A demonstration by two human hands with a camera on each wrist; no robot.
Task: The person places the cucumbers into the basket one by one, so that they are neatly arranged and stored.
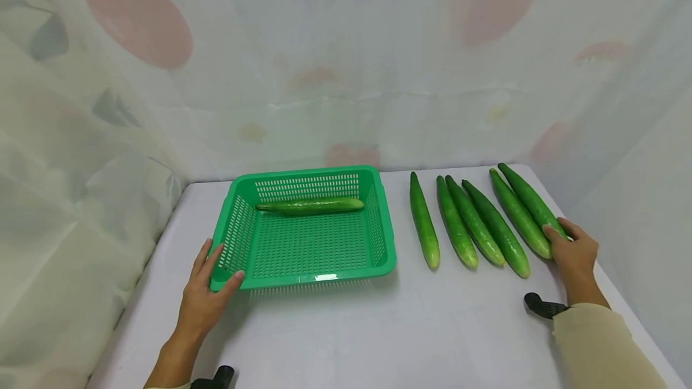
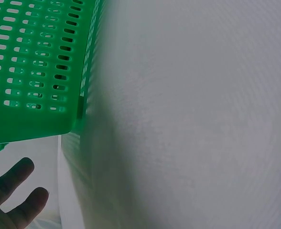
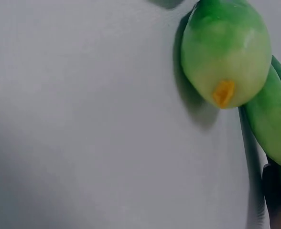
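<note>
A green plastic basket (image 1: 324, 280) stands on the table with one cucumber (image 1: 310, 206) lying crosswise inside. At its near left corner is my left hand (image 1: 202, 302), fingers spread, with the thumb and fingertips at the rim. Two extended fingers (image 2: 28, 207) show below the basket wall in the left wrist view. On the far right, my right hand (image 1: 577, 254) grips the near end of the outermost cucumber (image 1: 530, 194), thumb on its left side. Against that one lies another cucumber (image 1: 519, 212), whose pale tip is large in the right wrist view.
Several more cucumbers lie side by side between the basket and the right hand, the leftmost cucumber (image 1: 424, 221) set slightly apart. A white cloth (image 1: 378, 335) covers the table. Patterned curtains (image 1: 324, 65) hang behind it and at the left.
</note>
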